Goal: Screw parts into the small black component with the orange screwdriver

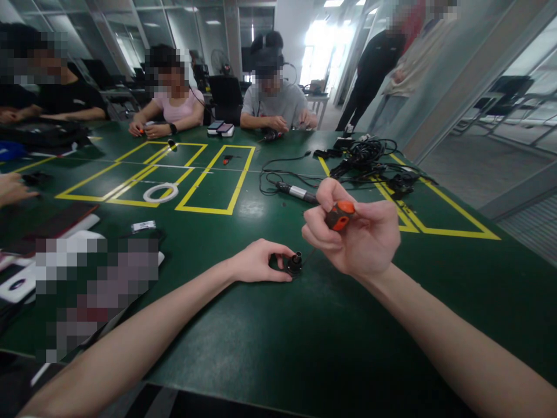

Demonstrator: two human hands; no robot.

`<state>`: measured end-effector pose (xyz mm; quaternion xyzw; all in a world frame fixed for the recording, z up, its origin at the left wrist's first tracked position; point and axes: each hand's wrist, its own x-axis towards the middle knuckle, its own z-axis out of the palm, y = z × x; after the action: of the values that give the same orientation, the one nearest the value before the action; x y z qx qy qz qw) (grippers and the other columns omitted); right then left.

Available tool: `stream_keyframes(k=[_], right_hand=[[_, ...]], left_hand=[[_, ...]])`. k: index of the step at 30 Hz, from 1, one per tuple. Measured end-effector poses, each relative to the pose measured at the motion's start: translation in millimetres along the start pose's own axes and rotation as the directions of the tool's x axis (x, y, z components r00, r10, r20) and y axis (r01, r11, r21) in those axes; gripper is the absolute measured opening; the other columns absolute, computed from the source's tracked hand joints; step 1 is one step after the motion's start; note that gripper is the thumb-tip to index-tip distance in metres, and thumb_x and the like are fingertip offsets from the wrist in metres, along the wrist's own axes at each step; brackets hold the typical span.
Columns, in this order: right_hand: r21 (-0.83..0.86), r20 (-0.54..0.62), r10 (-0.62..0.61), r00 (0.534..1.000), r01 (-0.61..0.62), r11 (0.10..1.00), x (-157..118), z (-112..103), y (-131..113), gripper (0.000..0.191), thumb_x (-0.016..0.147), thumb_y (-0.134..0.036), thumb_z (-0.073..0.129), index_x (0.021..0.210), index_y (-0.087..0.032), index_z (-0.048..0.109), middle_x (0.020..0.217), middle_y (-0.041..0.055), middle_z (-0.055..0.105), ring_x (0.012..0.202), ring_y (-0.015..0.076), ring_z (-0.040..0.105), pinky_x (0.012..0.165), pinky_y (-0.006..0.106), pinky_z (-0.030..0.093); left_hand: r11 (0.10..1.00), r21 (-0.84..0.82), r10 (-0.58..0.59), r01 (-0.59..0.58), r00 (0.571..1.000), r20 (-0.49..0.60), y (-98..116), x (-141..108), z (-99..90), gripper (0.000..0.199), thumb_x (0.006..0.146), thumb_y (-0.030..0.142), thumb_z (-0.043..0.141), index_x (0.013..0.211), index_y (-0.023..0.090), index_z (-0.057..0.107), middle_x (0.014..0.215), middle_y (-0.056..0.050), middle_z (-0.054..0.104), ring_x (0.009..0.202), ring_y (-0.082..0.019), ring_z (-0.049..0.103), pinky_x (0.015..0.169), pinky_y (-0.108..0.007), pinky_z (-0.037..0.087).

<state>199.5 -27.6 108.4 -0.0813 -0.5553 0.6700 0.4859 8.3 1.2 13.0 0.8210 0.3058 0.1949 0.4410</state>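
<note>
Your left hand (256,262) pinches the black part (295,263) on the table (278,337), right hand (354,235) grips the orange screwdriver (340,215)

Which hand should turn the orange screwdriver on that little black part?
Right, probably: the right hand holds the orange screwdriver just above the small black part, which the left hand steadies.

From my remote view I see an office room with a long dark green surface (270,348) marked with yellow tape rectangles (215,180). Glass partition walls (143,29) run along the back and the right side — one pane (517,69) shows chairs behind it. Bright daylight pours through a far doorway (322,52), and ceiling light panels (333,3) glow overhead. Grey floor (478,165) lies to the right — black office chairs (225,96) stand at the far edge.
</note>
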Motion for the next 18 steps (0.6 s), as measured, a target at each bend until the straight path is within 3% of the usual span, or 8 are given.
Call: stream_keyframes(k=[11, 18], right_hand=[[-0.065, -0.095, 0.009, 0.995, -0.015, 0.998, 3.1, 3.1, 3.1, 0.044, 0.087, -0.054, 0.063, 0.061, -0.024, 0.045, 0.048, -0.0064, 0.034, 0.04, 0.009, 0.02, 0.039, 0.023, 0.019], [0.003, -0.038, -0.007, 0.999, 0.007, 1.0, 0.2, 4.9, 3.4, 0.037, 0.09, -0.052, 0.058, 0.069, -0.022, 0.05, 0.047, -0.0092, 0.029, 0.04, 0.0077, 0.016, 0.042, 0.022, 0.019]], left_hand=[[1.0, -0.01, -0.016, 0.017, 1.0, 0.009, 2.2, 0.7, -0.6, 0.032, 0.076, 0.03, 0.085, 0.104, 0.015, 0.078, 0.078, 0.002, 0.069, 0.067, -0.01, 0.057, 0.07, -0.021, 0.044], [1.0, -0.002, -0.004, 0.004, 1.0, 0.009, 1.2, 0.8, -1.0, 0.033, 0.076, 0.03, 0.085, 0.105, 0.015, 0.078, 0.078, 0.002, 0.07, 0.067, -0.01, 0.058, 0.071, -0.022, 0.045]])
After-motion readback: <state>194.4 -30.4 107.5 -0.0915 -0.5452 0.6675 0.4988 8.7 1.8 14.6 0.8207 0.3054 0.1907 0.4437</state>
